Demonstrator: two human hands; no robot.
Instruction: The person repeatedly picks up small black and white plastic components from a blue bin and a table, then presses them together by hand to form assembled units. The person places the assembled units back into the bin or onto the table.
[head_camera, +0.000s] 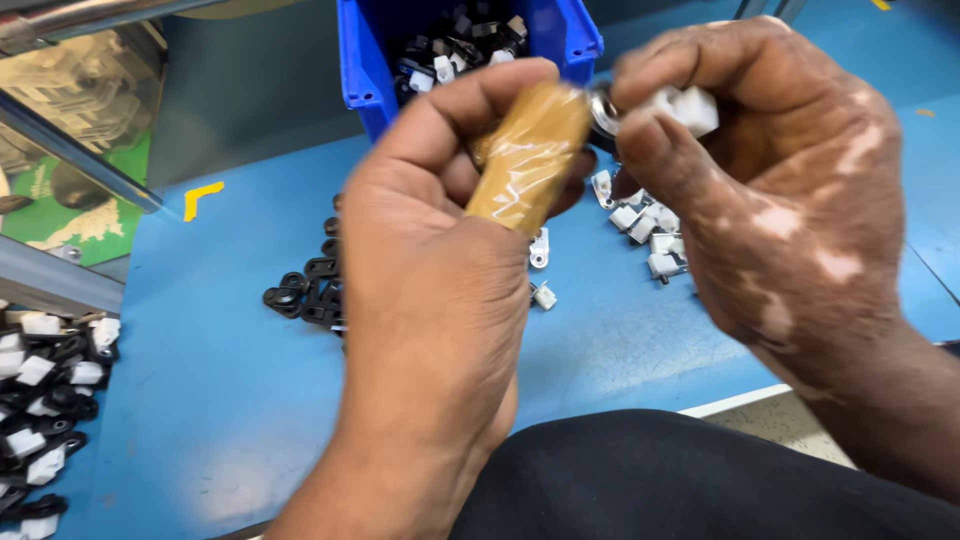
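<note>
Left hand (430, 250) grips a tan tape-wrapped cylindrical handle (530, 155); right hand (760, 170) pinches a small white plastic clip (690, 108); blue plastic bin (565, 35) at twelve o'clock.

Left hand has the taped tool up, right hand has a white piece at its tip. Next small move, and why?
Probably press the white clip onto the dark tip of the taped tool. The right hand pinches the clip right against that tip, and the left hand holds the tool steady, raised above the table. Whether it is seated is blurred.
</note>
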